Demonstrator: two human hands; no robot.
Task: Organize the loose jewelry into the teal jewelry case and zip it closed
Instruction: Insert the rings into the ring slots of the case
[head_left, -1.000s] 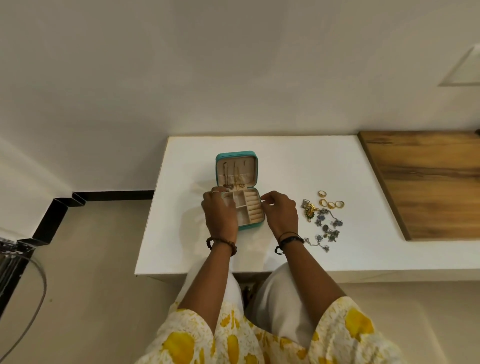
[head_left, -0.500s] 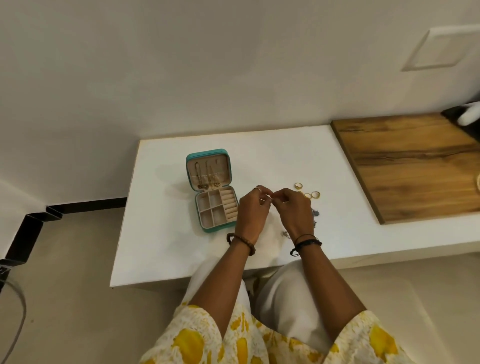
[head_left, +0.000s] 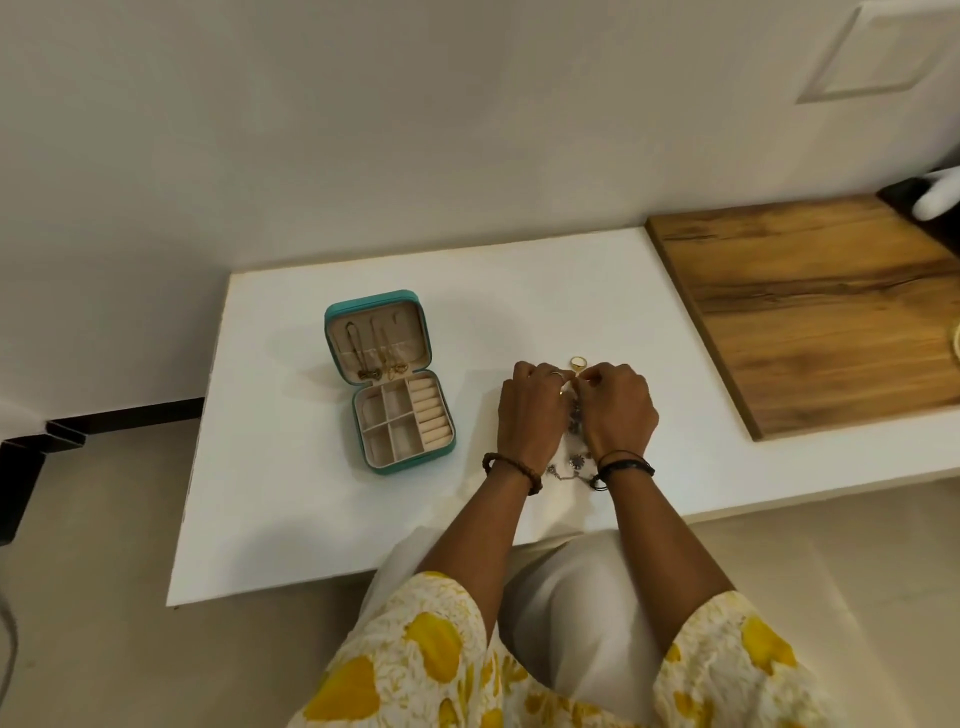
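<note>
Left hand (head_left: 530, 410) and right hand (head_left: 618, 405) together over loose jewelry (head_left: 574, 462), fingers curled; pinch object not discernible; risk: chain snagging, gold ring (head_left: 577, 362) knocked off white table (head_left: 291, 509); teal case (head_left: 389, 382) open, well apart.

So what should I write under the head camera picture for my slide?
Both hands work over loose jewelry on the white table, right of the open teal jewelry case.

- surface (head_left: 291, 499): smooth white, slight sheen
- wooden board (head_left: 810, 322): grained, matt
- jewelry case (head_left: 387, 379): teal outer, beige velvety lining
- ring (head_left: 577, 362): shiny gold metal
</note>
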